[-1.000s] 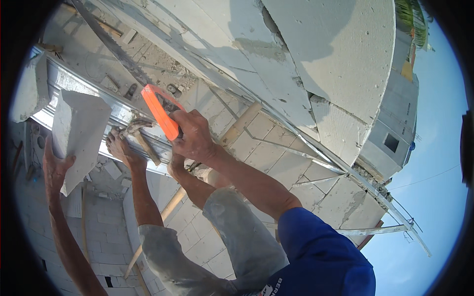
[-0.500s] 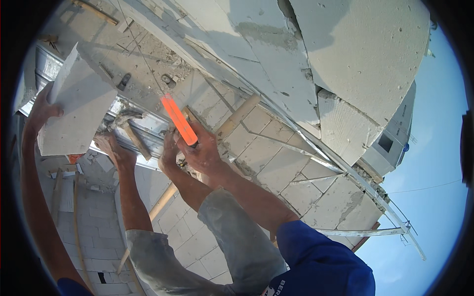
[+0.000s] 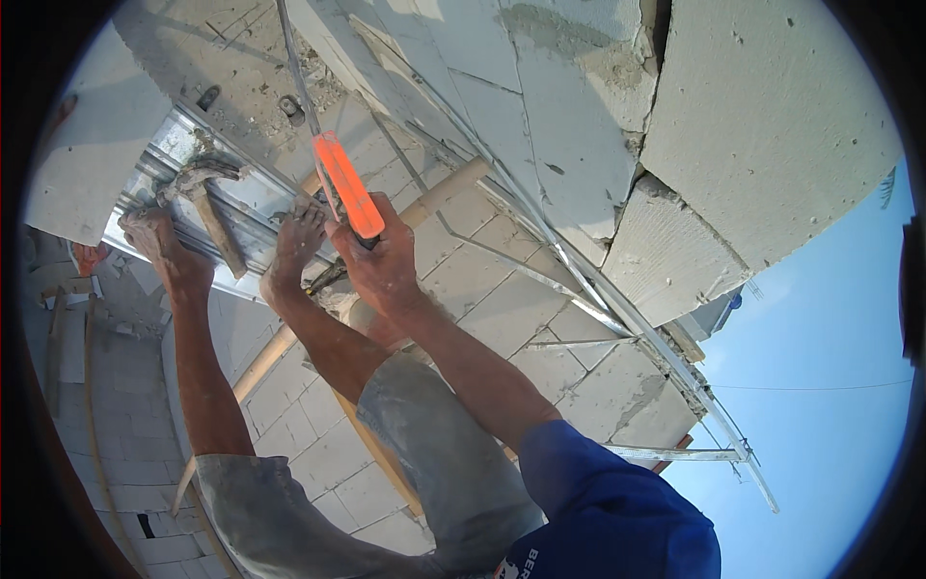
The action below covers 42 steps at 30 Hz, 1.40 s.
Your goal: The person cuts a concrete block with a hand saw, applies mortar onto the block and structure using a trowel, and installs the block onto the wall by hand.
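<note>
My right hand [image 3: 381, 270] grips a hand saw [image 3: 349, 188] by its orange handle, the thin blade pointing up and away, seen nearly edge-on. At the far left stands a large pale aerated concrete block [image 3: 96, 145]. My left hand [image 3: 66, 111] shows only in part at the block's outer side, pressed against it; most of its fingers are hidden or dark at the picture's rim. Between the block and my right hand, a hammer [image 3: 217, 227] with a wooden handle lies on a ribbed metal plank [image 3: 256, 183], next to my bare feet.
A wall of pale blocks [image 3: 569, 125] with an open crack rises at the right. Thin metal rails [image 3: 666, 357] and a wooden pole [image 3: 444, 193] cross near it. Far below, a block wall [image 3: 357, 482] and rubble-strewn ground [image 3: 251, 58] show. A dark tool [image 3: 328, 278] lies by my foot.
My view has swung, so the block and my left hand sit farther left, partly cut off by the rim. The saw has tilted more upright, its blade showing broader; my right hand keeps its grip.
</note>
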### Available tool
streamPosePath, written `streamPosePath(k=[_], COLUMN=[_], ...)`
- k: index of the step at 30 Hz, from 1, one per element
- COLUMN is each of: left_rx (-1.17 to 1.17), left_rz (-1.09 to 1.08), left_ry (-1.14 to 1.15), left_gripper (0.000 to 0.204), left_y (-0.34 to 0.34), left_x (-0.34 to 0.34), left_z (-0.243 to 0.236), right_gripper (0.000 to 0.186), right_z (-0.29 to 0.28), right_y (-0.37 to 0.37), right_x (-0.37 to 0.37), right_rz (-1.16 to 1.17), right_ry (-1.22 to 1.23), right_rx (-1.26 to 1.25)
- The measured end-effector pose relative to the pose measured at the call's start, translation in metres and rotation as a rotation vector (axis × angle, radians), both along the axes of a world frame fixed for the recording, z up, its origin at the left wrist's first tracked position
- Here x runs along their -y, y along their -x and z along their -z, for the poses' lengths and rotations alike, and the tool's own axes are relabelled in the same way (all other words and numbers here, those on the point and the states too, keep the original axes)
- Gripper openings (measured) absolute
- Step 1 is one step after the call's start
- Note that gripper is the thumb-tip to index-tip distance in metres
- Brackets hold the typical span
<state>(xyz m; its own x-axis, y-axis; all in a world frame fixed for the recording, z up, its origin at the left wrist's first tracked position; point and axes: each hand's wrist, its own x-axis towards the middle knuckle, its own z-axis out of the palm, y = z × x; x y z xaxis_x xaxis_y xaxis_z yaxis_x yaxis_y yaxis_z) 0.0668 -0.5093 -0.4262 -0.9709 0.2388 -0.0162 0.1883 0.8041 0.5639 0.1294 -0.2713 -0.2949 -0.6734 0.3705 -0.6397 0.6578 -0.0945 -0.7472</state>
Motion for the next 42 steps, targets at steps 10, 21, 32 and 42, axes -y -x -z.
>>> streamPosePath(k=[10, 21, 32, 42], left_rx=[0.435, 0.222, 0.334, 0.599], left_rz=[0.206, 0.106, -0.064, -0.032], left_ry=[-0.073, 0.328, 0.353, 0.420], left_gripper=[0.082, 0.108, 0.093, 0.096], left_y=[0.242, 0.211, 0.204, 0.226], left_x=[0.097, 0.084, 0.082, 0.064], left_z=[0.033, 0.007, -0.013, -0.027], right_gripper=[0.021, 0.017, 0.055, 0.049], right_z=[-0.021, -0.077, -0.105, -0.134], right_y=[0.013, 0.053, 0.090, 0.098], right_x=[0.000, 0.027, 0.073, 0.092], right_rz=[-0.139, -0.342, -0.634, -0.633], right_ry=[-0.339, -0.377, -0.373, -0.370], right_rx=[0.087, -0.007, -0.165, 0.030])
